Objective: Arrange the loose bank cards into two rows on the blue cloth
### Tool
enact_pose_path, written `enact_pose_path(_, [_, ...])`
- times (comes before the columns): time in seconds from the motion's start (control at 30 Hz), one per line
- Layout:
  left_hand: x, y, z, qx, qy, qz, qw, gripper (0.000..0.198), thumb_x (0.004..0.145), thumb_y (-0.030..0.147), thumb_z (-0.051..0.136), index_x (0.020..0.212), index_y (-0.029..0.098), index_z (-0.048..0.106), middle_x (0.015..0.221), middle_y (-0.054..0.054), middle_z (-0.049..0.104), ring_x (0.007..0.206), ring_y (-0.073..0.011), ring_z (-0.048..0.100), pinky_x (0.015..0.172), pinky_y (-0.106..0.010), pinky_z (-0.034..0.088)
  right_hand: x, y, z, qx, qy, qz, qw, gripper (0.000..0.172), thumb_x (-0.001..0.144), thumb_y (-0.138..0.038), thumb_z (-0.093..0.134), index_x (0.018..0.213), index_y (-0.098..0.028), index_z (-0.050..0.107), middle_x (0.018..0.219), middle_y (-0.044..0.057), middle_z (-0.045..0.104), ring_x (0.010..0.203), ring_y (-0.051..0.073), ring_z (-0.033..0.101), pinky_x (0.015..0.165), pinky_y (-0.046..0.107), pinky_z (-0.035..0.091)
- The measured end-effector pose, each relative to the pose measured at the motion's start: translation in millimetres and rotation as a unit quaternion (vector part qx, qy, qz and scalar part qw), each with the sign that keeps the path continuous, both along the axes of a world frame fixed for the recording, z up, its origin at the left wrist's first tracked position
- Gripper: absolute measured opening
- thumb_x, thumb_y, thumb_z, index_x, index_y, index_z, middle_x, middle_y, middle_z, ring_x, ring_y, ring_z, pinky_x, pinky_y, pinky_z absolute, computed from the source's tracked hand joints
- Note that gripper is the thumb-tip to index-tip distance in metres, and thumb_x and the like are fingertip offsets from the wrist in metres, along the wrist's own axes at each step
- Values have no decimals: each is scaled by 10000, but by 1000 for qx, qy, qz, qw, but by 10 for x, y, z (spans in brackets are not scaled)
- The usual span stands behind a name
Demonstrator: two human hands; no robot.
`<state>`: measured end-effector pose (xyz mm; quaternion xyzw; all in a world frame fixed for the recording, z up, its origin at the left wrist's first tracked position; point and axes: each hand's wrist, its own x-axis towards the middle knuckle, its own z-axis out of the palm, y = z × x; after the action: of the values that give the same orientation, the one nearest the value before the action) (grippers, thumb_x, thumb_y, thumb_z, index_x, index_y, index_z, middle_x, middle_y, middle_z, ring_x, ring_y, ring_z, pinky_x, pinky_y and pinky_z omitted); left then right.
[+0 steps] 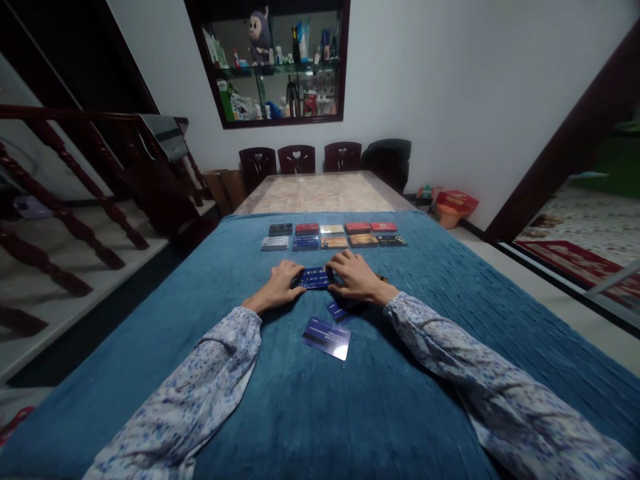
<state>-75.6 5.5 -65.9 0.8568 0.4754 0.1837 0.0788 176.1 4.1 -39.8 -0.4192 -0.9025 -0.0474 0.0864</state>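
Between both hands is a dark blue card (316, 278) with white print, perhaps the top one of a small stack. My left hand (281, 285) grips its left end with thumb and fingers. At the other end, my right hand (356, 277) pinches the card's right edge. Closer to me lies a loose blue-purple card (327, 338), flat on the cloth. Another blue card (340, 311) is partly hidden in the shadow under my right wrist. Behind that wrist, a sliver of a darker card (382, 279) shows.
Two rows of card stacks lie farther back, among them a white stack (275, 243), a blue stack (305, 243) and a red stack (383, 227). A blue cloth (200, 373) covers the near tabletop. Chairs (297, 160) stand at the far end, a wooden railing (65, 207) at left.
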Motion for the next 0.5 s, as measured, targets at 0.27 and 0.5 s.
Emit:
enact_pose_path(0.27, [3,4,75,6,12,-27,1000,454,797,270,708,1236,206,612,1189,-113,608,1176,-313,506,1004,-510,394,37,57,-35,-7,8,10,1000,457,865,-440,651,1241,-180,633,1252,149,593,1148,310,445,860,404,383])
enact_pose_path(0.5, [-10,-13,137,15,51,-42,998,437,816,270,686,1239,195,609,1169,-115,606,1158,-306,496,1008,-511,348,15,75,-40,-14,-8,10,1000,477,858,-467,667,1234,-174,642,1231,149,604,1134,305,462,855,406,400])
